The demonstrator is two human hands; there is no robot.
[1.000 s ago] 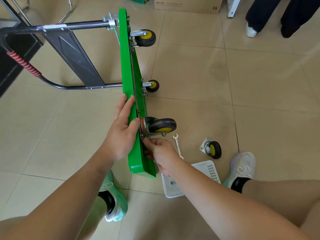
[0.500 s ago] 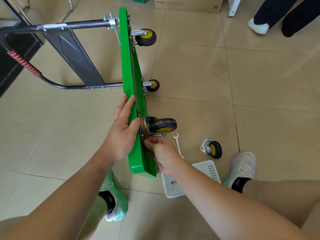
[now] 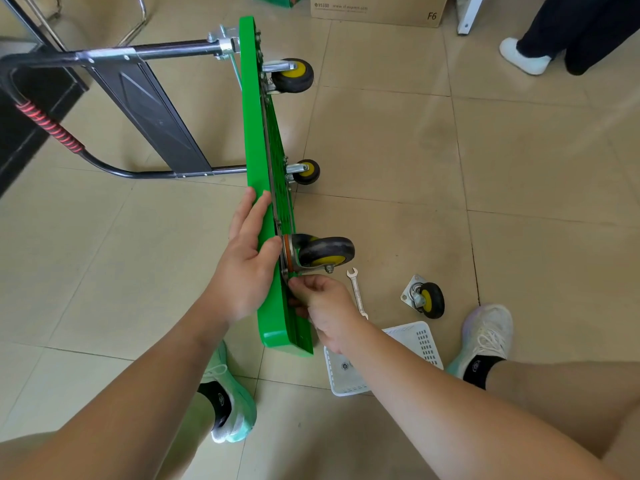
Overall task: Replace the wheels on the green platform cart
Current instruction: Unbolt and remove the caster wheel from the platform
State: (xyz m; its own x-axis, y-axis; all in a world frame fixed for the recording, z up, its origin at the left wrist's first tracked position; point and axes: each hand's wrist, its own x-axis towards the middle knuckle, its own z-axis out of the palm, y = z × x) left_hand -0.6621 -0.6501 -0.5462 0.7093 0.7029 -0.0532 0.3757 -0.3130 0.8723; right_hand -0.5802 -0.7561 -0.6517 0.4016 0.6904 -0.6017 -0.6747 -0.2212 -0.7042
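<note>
The green platform cart [image 3: 256, 133] stands on its side edge on the tiled floor, handle [image 3: 114, 57] out to the left. Three casters stick out of its underside to the right: a far one [image 3: 292, 75], a middle one [image 3: 306, 171] and a near, larger one [image 3: 325, 252]. My left hand [image 3: 247, 258] lies flat against the deck's top face, fingers straight. Just below the near caster's mounting plate, my right hand [image 3: 322, 303] pinches something small at the plate's lower edge; what it is stays hidden. A loose caster [image 3: 427, 299] lies on the floor.
A small spanner [image 3: 356, 292] lies on the floor beside my right hand. A white perforated tray [image 3: 415, 341] with small hardware sits under my right forearm. My feet flank the cart. Another person's legs [image 3: 568, 36] stand at the far right, next to a cardboard box [image 3: 377, 8].
My right hand's fingers have shifted slightly at the lower edge of the near caster's plate. The person at the back right has moved a foot. The cart and my left hand stay put.
</note>
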